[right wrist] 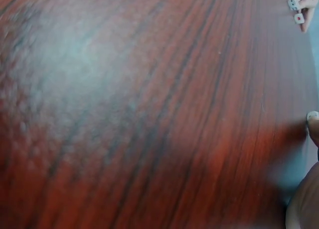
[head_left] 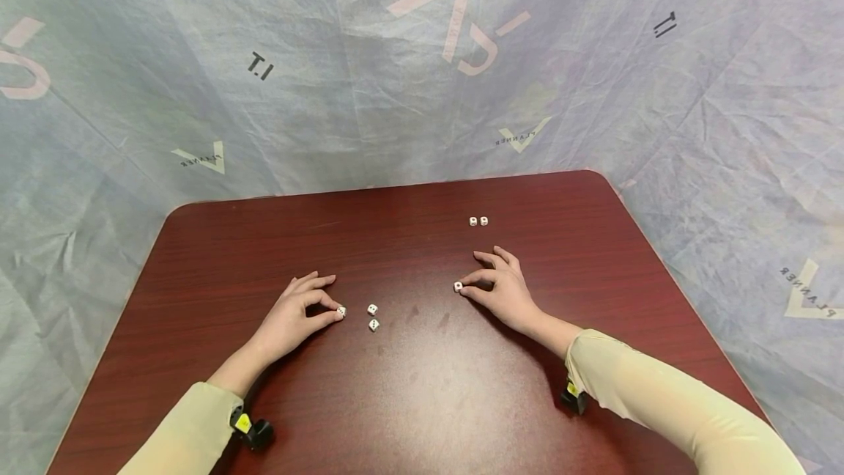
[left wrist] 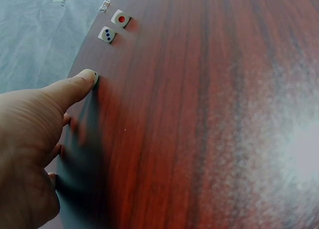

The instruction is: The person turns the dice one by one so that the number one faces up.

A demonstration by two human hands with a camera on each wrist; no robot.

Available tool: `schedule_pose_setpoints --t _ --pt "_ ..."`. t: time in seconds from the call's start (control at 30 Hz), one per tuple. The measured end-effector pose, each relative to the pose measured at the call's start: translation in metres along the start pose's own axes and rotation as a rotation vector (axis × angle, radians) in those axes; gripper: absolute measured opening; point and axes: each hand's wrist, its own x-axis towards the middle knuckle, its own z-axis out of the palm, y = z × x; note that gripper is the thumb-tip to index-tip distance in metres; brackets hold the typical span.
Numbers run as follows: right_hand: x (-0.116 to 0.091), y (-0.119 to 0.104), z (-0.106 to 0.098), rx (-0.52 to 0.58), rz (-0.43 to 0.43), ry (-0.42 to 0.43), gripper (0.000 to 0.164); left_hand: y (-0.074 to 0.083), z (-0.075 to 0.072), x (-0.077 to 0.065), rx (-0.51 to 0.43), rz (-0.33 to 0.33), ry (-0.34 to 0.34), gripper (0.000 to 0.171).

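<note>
At the left of the table my left hand (head_left: 290, 319) pinches a white die (head_left: 341, 311) between thumb and forefinger, its other fingers spread. In the left wrist view the thumb mostly hides this die (left wrist: 96, 78). Just right of it lie two loose dice, an upper one (head_left: 372, 309) and a lower one (head_left: 374, 325) turned cornerwise. My right hand (head_left: 506, 295) pinches another white die (head_left: 458, 286) with thumb and forefinger, low over the table. That die (right wrist: 312, 115) shows at the right edge of the right wrist view.
Two more white dice, a left one (head_left: 473, 221) and a right one (head_left: 484, 221), sit side by side near the far edge, beyond my right hand. The glossy reddish-brown table (head_left: 422, 402) has rounded far corners. Grey printed cloth (head_left: 369, 94) hangs behind it and at both sides.
</note>
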Motion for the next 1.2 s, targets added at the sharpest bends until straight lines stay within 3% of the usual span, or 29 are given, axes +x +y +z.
schedule_pose_setpoints --t 0.33,1.2 --pt "0.0008 -0.0009 -0.0039 -0.032 -0.037 0.011 0.018 0.0017 -0.0008 -0.0003 -0.002 -0.004 -0.004 0.008" --pt "0.0047 -0.006 -0.0043 -0.056 -0.076 0.012 0.011 0.0037 -0.0006 -0.0007 -0.013 -0.005 -0.005 0.008"
